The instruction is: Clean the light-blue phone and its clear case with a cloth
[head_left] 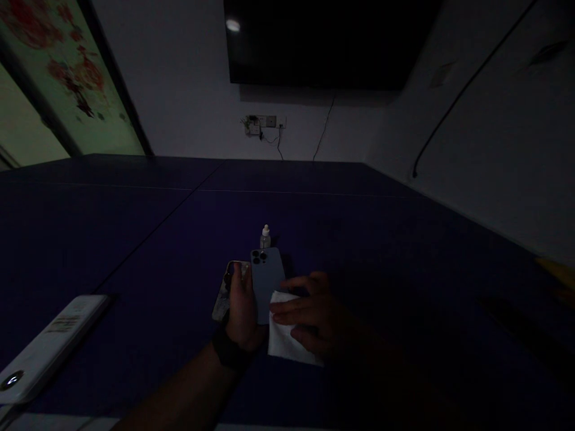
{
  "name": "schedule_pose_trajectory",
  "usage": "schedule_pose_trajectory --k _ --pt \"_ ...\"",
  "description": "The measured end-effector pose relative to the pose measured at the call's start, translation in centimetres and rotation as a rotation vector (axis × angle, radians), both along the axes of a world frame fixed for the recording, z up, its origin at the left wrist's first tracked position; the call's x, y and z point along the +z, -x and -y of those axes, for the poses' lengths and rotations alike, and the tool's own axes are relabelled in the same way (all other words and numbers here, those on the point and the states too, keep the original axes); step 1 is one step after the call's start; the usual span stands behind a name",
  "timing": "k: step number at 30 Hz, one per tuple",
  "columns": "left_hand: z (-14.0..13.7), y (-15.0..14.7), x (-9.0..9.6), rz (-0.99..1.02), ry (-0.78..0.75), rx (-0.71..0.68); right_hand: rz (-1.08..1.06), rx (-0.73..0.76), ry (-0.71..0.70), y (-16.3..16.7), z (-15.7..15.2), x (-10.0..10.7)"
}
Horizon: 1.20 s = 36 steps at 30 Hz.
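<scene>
From the head, the blue-grey phone (268, 280) sits between the hands, long axis near to far: the left hand (243, 312) is closed on its left side, the right hand (312, 314) pinches white cloth (286, 342) against its near right.

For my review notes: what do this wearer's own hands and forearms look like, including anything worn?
The left hand is ungloved, with a wide, dark, watch-like band around the wrist and no sleeve on the visible forearm. The right hand is also ungloved; its wrist and forearm are too dark to judge.
</scene>
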State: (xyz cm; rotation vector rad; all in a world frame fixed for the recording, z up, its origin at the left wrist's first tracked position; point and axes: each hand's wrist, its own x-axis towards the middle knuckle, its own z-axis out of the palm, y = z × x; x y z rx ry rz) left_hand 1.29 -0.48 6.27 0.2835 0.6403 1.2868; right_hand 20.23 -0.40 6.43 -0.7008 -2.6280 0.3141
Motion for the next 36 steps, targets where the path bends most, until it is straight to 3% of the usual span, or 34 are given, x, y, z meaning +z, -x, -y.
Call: schedule_pose_trajectory --k 6,12,17,20,24,27,33,36 --pt "0.0 0.2 -0.5 -0.017 -0.023 0.017 -0.040 -0.133 -0.046 -0.6 -0.4 0.0" --pt "0.0 0.4 -0.4 0.050 0.011 -0.013 -0.004 -0.029 -0.019 0.0 -0.1 -0.1" --pt "-0.1 0.5 -1.0 0.026 -0.014 -0.025 0.020 -0.167 -0.099 0.2 -0.4 -0.9" --pt "-0.1 0.4 -1.1 0.051 -0.030 -0.081 0.054 -0.157 -0.103 0.8 -0.3 -1.4" --pt "-0.2 0.4 -0.9 0.061 -0.060 -0.140 -0.038 -0.131 -0.116 0.8 -0.4 -1.2" --pt "-0.2 0.4 -0.8 0.016 -0.037 -0.098 -0.166 -0.144 -0.012 0.5 -0.4 -0.8" --pt "0.3 0.2 -0.5 -0.169 -0.024 -0.129 -0.681 -0.637 0.403 1.3 -0.7 -1.8" --pt "0.6 -0.3 -0.3 -0.300 -0.051 -0.090 -0.883 -0.834 0.407 1.0 -1.5 -2.3"
